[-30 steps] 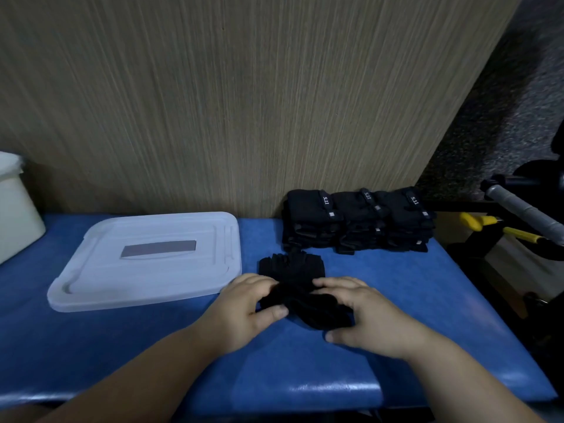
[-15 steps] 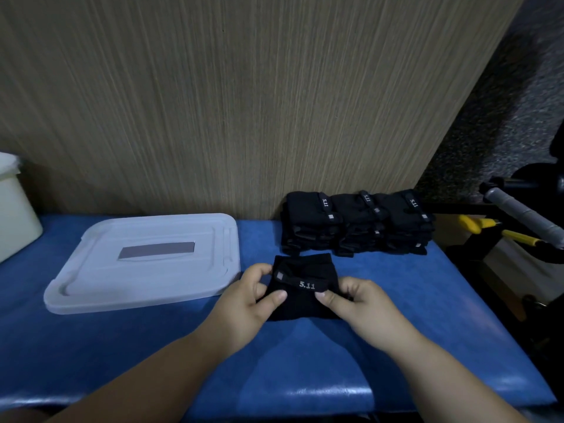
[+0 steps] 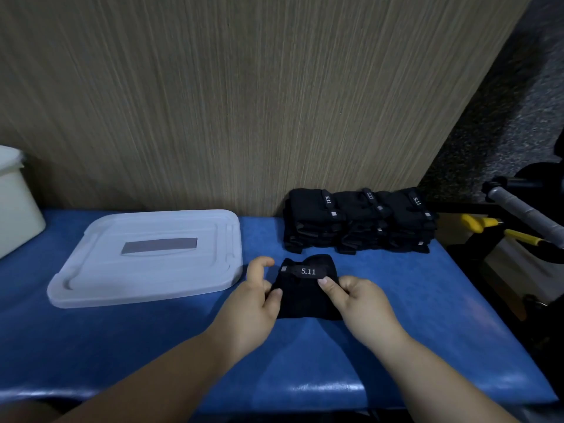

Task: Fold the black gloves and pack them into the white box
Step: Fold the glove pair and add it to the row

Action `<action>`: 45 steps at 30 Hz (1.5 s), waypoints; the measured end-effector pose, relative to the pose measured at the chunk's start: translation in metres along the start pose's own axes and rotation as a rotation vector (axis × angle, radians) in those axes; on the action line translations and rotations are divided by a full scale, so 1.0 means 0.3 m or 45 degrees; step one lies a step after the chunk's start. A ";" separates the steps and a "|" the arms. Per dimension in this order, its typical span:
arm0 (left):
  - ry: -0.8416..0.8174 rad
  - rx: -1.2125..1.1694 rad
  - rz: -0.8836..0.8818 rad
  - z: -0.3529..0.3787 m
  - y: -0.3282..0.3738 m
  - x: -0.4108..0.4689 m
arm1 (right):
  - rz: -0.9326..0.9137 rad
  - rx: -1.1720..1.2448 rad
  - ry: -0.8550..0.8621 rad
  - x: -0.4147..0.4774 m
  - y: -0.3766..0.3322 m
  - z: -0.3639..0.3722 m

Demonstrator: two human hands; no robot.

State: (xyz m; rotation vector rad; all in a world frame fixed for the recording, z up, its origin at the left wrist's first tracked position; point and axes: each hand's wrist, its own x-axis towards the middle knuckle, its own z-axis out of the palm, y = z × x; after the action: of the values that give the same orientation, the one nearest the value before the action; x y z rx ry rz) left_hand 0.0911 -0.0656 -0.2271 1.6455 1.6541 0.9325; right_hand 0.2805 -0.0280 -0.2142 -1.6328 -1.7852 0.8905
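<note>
A folded black glove (image 3: 305, 293) with a "5.11" strap across its top lies on the blue table (image 3: 427, 315). My right hand (image 3: 357, 303) pinches its right side, index finger on the strap. My left hand (image 3: 259, 297) touches the glove's left edge with the thumb, its other fingers lifted and apart. Behind, against the wall, stand three stacks of folded black gloves (image 3: 360, 221). The white box (image 3: 15, 203) shows only partly at the far left edge. Its white lid (image 3: 149, 257) lies flat on the table, left of my hands.
A wood-grain wall panel (image 3: 244, 102) rises right behind the table. Off the table's right end are a grey metal handle (image 3: 525, 209) and yellow-handled tools (image 3: 500, 230) on dark equipment. The table's front edge runs just below my forearms.
The glove went from loosely spread under both palms to a compact fold with the strap on top. My left hand's fingers have since lifted off its left side.
</note>
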 end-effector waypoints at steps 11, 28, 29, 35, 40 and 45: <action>0.219 0.451 0.189 0.019 -0.007 -0.019 | -0.073 -0.560 0.107 -0.024 -0.019 0.016; -0.379 0.911 0.296 0.000 -0.008 -0.038 | -0.444 -0.657 -0.161 0.012 0.011 0.009; -0.364 0.898 0.287 -0.005 -0.010 -0.041 | -0.432 -0.663 -0.161 0.011 0.008 0.007; -0.164 0.712 0.123 -0.043 -0.032 -0.054 | -0.348 -0.620 -0.155 -0.001 -0.019 -0.013; 0.101 0.503 -0.050 -0.039 -0.001 -0.086 | -0.134 -0.464 -0.209 -0.044 -0.043 -0.014; -0.048 0.172 -0.324 -0.038 0.058 -0.063 | -0.065 -0.360 -0.214 -0.087 -0.071 0.001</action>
State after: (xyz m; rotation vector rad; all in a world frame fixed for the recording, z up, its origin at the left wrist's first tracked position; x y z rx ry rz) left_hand 0.0920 -0.0855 -0.2073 1.4829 1.8818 0.6731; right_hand 0.2698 -0.0550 -0.1969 -1.7163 -2.1403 0.8006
